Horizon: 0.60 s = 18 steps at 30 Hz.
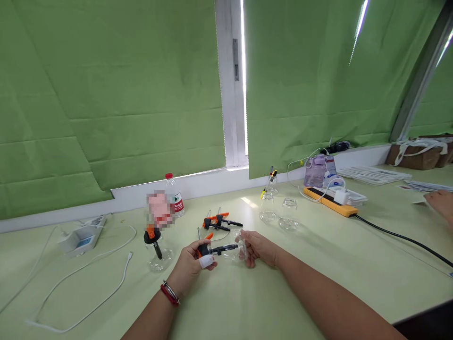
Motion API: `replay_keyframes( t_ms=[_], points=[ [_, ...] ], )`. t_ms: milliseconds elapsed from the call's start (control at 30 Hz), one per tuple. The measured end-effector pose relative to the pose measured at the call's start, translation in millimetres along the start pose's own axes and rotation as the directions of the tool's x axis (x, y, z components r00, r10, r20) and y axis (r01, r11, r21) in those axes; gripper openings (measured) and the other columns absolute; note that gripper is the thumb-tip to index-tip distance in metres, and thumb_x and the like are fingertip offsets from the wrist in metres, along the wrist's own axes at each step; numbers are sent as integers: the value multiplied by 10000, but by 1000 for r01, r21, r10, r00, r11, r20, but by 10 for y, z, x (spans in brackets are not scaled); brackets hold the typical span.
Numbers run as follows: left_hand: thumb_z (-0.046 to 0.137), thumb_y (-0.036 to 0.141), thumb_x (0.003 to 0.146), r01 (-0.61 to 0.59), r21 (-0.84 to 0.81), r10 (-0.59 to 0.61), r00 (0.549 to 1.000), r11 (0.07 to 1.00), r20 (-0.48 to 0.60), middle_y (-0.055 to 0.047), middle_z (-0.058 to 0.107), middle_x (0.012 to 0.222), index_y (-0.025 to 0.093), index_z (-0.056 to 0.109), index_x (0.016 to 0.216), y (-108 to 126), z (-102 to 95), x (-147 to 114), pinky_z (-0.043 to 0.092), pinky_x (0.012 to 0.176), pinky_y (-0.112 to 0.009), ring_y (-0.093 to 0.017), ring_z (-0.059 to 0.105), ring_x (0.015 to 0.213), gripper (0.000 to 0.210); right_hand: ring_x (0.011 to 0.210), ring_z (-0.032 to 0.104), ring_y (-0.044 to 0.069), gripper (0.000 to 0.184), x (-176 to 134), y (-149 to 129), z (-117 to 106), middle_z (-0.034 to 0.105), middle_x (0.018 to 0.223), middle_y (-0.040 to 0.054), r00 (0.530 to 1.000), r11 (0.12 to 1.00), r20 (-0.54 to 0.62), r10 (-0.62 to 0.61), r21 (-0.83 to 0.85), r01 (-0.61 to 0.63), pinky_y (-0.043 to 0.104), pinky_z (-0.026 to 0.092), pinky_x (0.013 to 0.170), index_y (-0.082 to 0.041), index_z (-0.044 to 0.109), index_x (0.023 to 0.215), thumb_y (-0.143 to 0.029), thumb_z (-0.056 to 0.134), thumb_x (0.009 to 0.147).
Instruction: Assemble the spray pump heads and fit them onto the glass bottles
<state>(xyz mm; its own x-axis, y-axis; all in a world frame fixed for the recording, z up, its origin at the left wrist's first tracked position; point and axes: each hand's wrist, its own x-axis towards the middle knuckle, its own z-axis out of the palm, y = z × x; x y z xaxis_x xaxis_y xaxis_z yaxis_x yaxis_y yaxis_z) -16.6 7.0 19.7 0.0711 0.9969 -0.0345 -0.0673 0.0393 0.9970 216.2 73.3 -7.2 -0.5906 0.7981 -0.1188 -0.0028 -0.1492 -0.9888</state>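
**Clear bottle and black-and-orange fitting held sideways between both hands, lower centre of frame**

For sound work, it is judged that bottle and fitting should be held in one line, so that the dark stem is not pressed against the clear wall; grip on the bottle should be light but sure, with any turning force applied at the collar.

The left hand [193, 260] is curled nearly closed, and the head of the black-and-orange fitting [223, 249] is pinched between thumb and fingers; white wrapping [206, 261] is noted on the thumb. By the right hand [260, 248], partly closed, the clear bottle [231, 256] is gripped at its base end. The stem is seen inside the bottle; whether the collar is fully seated cannot be told.

Just beyond, two loose fittings [223, 219] are laid on the table [226, 307]. A fitted bottle [160, 264] is stood at centre left, and two uncapped bottles [289, 221] right of centre. A co-worker's hand [440, 204] is observed at the right edge.
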Motion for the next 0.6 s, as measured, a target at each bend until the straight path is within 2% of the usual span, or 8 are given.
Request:
replay_keyframes(
  t_ms=[200, 300, 400, 467, 600],
  points=[
    [805, 251, 570, 1, -6, -1, 1000, 1000, -8, 15, 620, 723, 133, 582, 1018, -13, -26, 20, 552, 620, -327, -206, 686, 632, 514, 469, 603, 142, 556, -19, -8, 1, 631, 701, 52, 1000, 1000, 6, -10, -11, 10, 218, 432, 378, -149, 513, 994, -662, 366, 837],
    [804, 251, 573, -7, -12, 7, 1000, 1000, -15, 15, 623, 726, 136, 582, 1037, -16, -56, 31, 552, 632, -328, -200, 684, 639, 527, 711, 648, 170, 520, -69, -51, -8, 599, 1013, 95, 994, 995, 37, -99, 38, 97, 245, 501, 469, -207, 475, 1197, -568, 506, 825],
    [805, 261, 576, -15, -16, 15, 1000, 1000, -17, 12, 630, 730, 141, 588, 1039, -23, -74, 40, 552, 637, -326, -199, 684, 648, 525, 891, 615, 190, 657, -107, -86, -23, 456, 1253, 94, 980, 983, 76, -182, 50, 179, 288, 544, 590, -318, 373, 1334, -422, 670, 757],
    [806, 267, 575, -18, -19, 18, 1000, 1000, -17, 11, 633, 732, 146, 594, 1031, -35, -75, 44, 553, 638, -325, -199, 684, 650, 518, 881, 612, 190, 687, -110, -90, -33, 447, 1248, 93, 978, 982, 82, -191, 34, 188, 300, 544, 609, -327, 382, 1339, -384, 702, 734],
    [810, 247, 571, -27, -22, 27, 1000, 999, -12, 22, 624, 735, 155, 594, 1025, -61, -67, 47, 551, 650, -322, -193, 684, 644, 511, 745, 632, 165, 627, -81, -65, -32, 548, 1068, 79, 986, 987, 60, -153, 54, 149, 282, 527, 550, -279, 416, 1318, -426, 665, 761]
  ],
)
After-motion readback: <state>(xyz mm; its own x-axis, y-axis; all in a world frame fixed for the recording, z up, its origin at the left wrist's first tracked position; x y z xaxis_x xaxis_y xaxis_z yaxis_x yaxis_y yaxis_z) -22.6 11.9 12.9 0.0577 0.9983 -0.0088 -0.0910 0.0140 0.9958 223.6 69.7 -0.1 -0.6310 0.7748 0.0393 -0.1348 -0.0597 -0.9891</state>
